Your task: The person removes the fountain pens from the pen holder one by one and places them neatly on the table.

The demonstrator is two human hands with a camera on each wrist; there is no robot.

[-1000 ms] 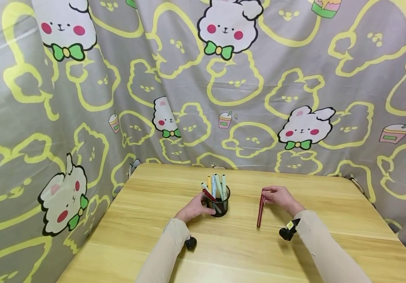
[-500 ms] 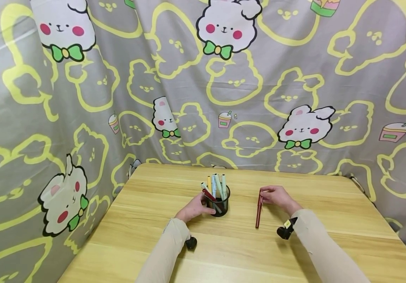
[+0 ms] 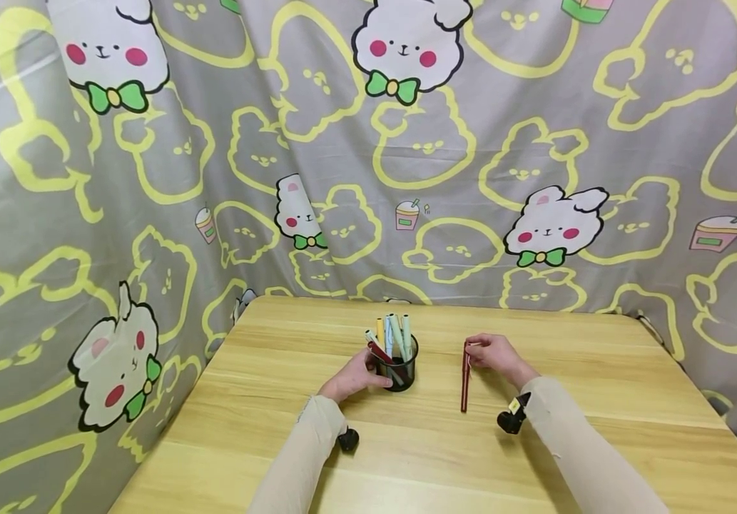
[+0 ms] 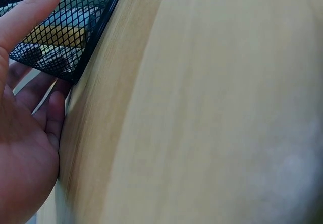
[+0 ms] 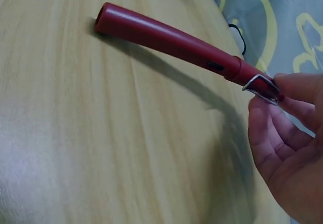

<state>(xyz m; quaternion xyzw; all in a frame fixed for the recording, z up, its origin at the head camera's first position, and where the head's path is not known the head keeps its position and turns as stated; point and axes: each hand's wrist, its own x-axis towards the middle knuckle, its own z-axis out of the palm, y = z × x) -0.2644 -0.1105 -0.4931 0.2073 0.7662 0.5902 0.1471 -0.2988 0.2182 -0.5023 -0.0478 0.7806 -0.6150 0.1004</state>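
Observation:
My left hand (image 3: 350,377) curls round the near left side of a black mesh pen holder (image 3: 402,375), thumb across its front. In the left wrist view the thumb lies along the mesh (image 4: 75,27), with the other fingers behind it. Several markers with pale green, blue and yellow barrels (image 3: 397,334) stand in the holder, and a dark red pen (image 3: 377,351) leans over its left rim. Off to the right, my right hand (image 3: 499,357) pinches another red pen (image 5: 161,35) at its metal-clip end. That pen stands steeply, its lower end close to its shadow on the wood.
Both hands are over a light wooden table (image 3: 407,464). A grey curtain (image 3: 458,164) with cartoon bears hangs behind and at the left. Small black wrist cameras, one on the left (image 3: 348,439) and one on the right (image 3: 511,420), sit below the sleeves.
My right hand has shifted a little to the left, carrying the red pen nearer the pen holder; the pen stands more upright. My left hand keeps its grip on the holder.

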